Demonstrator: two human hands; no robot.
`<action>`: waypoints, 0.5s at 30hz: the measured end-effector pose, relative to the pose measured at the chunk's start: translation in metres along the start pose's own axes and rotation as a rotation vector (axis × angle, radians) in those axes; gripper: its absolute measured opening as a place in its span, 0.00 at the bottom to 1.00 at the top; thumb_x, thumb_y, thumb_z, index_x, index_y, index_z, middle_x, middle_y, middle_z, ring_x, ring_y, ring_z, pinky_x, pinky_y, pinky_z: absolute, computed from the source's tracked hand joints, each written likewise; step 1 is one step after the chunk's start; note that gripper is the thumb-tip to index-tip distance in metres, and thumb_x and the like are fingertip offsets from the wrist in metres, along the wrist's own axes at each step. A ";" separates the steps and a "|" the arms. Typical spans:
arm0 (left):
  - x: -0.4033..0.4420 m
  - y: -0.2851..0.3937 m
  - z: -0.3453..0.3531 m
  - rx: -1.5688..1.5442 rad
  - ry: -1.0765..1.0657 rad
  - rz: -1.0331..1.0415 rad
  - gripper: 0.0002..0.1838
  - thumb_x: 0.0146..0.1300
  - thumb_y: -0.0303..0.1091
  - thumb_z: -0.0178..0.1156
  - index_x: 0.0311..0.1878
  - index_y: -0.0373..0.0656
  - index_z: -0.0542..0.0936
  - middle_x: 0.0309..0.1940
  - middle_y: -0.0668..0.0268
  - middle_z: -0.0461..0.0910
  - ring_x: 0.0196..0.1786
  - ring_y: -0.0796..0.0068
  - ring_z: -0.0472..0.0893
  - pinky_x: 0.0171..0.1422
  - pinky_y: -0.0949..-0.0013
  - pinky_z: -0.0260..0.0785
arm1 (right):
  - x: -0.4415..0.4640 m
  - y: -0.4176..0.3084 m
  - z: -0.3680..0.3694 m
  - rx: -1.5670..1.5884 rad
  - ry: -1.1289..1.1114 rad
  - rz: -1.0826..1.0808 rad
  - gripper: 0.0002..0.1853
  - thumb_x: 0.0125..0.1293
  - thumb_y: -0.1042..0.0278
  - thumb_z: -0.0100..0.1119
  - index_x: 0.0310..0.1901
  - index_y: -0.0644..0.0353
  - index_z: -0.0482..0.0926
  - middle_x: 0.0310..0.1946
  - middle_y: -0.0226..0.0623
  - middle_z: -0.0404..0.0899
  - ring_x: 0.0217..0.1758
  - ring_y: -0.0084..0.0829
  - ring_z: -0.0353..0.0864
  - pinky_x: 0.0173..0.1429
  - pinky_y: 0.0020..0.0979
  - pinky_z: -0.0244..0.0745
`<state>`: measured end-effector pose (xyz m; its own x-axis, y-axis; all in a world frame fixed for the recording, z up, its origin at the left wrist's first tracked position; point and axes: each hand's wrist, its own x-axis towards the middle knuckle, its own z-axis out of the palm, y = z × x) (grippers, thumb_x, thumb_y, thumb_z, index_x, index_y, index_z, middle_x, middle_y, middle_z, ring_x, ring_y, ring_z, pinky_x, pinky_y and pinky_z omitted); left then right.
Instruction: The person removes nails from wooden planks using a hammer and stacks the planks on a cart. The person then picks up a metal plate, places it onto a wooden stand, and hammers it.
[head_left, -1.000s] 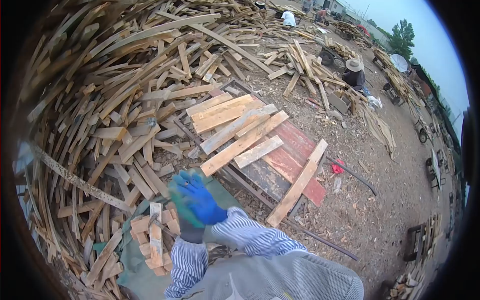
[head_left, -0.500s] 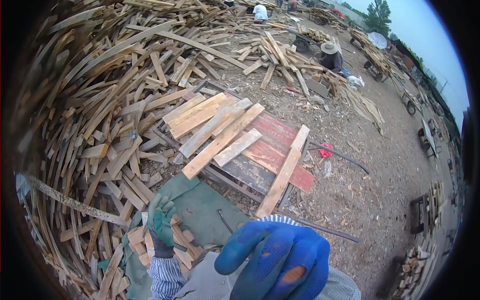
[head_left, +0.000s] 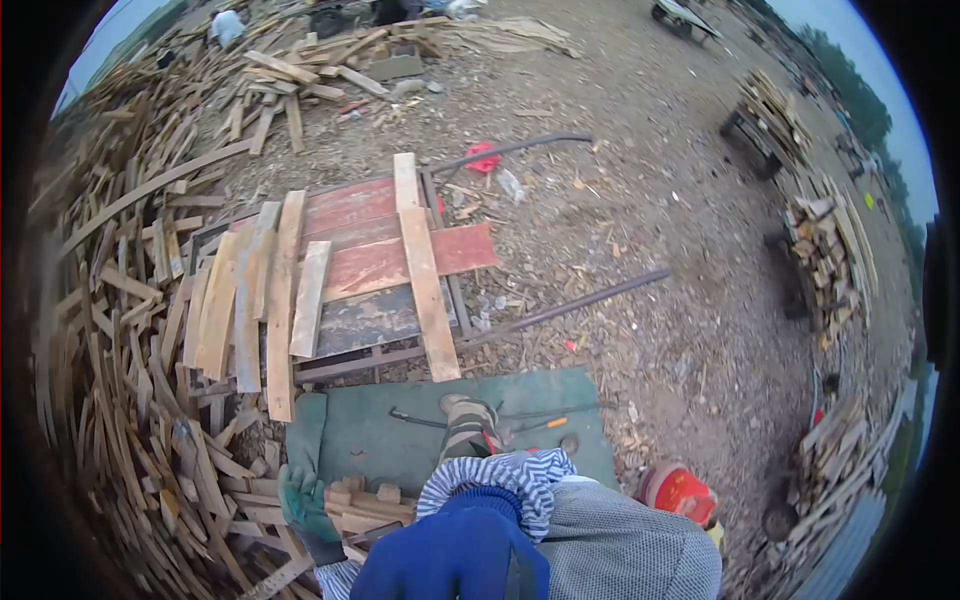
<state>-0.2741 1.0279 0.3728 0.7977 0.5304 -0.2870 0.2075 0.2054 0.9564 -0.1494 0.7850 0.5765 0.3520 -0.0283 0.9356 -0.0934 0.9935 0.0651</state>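
I see the green-gloved left hand [head_left: 308,512], fingers a little apart, just beside the short wood blocks [head_left: 350,508] at the green mat's [head_left: 545,395] near left corner. The blue-gloved right hand [head_left: 455,562] looms close to my camera, its fingers cut off, so I cannot tell their grip. Beyond, planks [head_left: 285,310] overhang the cart's [head_left: 375,324] near edge.

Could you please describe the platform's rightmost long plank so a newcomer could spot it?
Find the metal-framed platform beyond the green sheet. Across its right end lies the long plank, overhanging the near edge. Unlike the boards clustered leftward, it crosses the jutting red panel.
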 end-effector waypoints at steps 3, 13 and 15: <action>0.019 -0.009 0.019 0.085 -0.088 -0.082 0.27 0.79 0.46 0.46 0.72 0.38 0.66 0.61 0.59 0.72 0.56 0.71 0.76 0.63 0.65 0.70 | -0.009 -0.025 -0.007 -0.045 -0.017 -0.050 0.13 0.65 0.65 0.67 0.33 0.69 0.84 0.36 0.50 0.81 0.36 0.50 0.84 0.40 0.48 0.80; 0.040 0.000 0.014 0.115 -0.143 0.073 0.26 0.78 0.46 0.50 0.69 0.37 0.69 0.57 0.58 0.76 0.52 0.72 0.79 0.59 0.68 0.73 | -0.008 -0.048 -0.021 -0.100 0.058 -0.007 0.14 0.62 0.63 0.72 0.34 0.70 0.85 0.37 0.50 0.81 0.33 0.49 0.83 0.40 0.46 0.81; 0.031 0.011 0.024 0.162 -0.106 0.091 0.24 0.78 0.45 0.52 0.67 0.37 0.71 0.57 0.58 0.77 0.53 0.71 0.80 0.59 0.67 0.73 | 0.003 -0.051 -0.029 -0.192 0.047 0.075 0.13 0.59 0.65 0.74 0.32 0.69 0.85 0.38 0.48 0.82 0.33 0.46 0.85 0.37 0.44 0.81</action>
<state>-0.2331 1.0270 0.3756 0.8707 0.4494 -0.1998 0.2132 0.0212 0.9768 -0.1167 0.7371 0.5663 0.3945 0.0473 0.9177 0.0564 0.9955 -0.0756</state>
